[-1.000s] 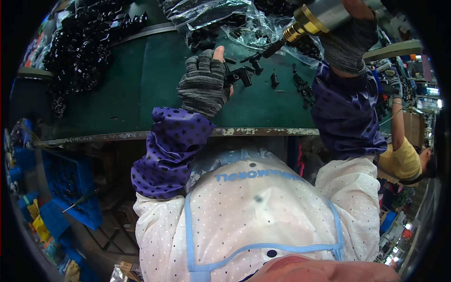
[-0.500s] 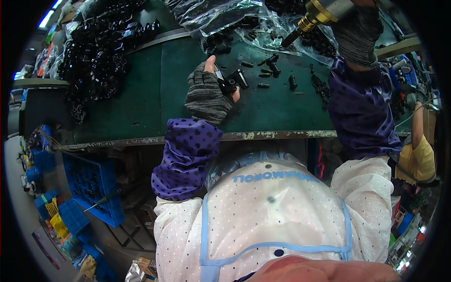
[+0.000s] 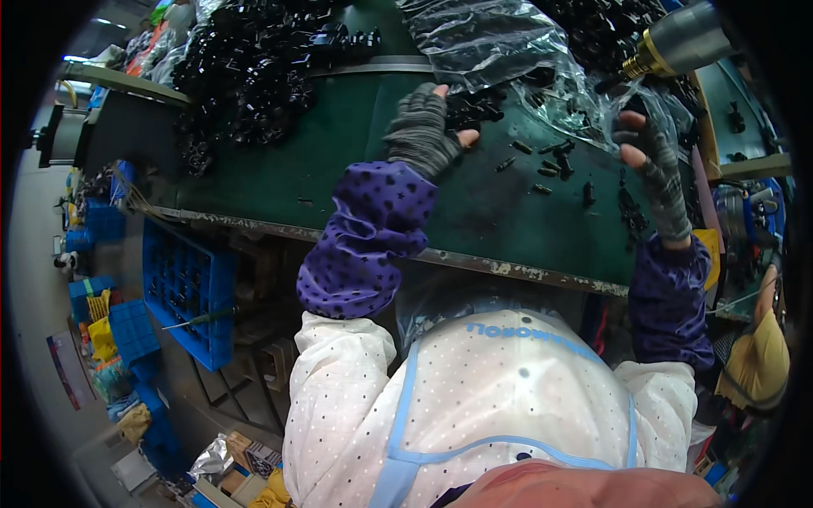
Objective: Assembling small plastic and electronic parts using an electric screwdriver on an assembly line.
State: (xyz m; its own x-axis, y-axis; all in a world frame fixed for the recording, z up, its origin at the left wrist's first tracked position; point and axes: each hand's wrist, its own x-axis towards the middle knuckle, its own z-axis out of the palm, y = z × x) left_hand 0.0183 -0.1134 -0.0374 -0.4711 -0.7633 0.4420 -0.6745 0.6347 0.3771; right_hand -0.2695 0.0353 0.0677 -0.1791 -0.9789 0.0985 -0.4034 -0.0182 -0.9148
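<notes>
My left hand (image 3: 428, 131), in a grey fingerless knit glove, reaches over a small heap of black parts (image 3: 478, 110) on the green worktable (image 3: 339, 169). Thumb and forefinger are spread; the other fingertips are hidden. At the right, my right hand (image 3: 660, 169) is raised beside a clear plastic bag (image 3: 500, 42). Its thumb and fingers stand apart, and dark pieces lie behind them. Above that hand, out of its grip, hangs a power screwdriver (image 3: 677, 46) with a brass-coloured collar. Several short black cylindrical pieces (image 3: 555, 159) lie between my hands.
A large pile of shiny black parts (image 3: 246, 85) covers the table's far left. The worn front edge (image 3: 508, 267) runs before me. A blue crate (image 3: 190, 288) stands below at left. Another person's yellow garment (image 3: 754, 364) shows at far right.
My right hand has let go of the screwdriver and come down beside the bag. My left hand has moved to the small heap; the black part it held no longer shows in it. The view has shifted.
</notes>
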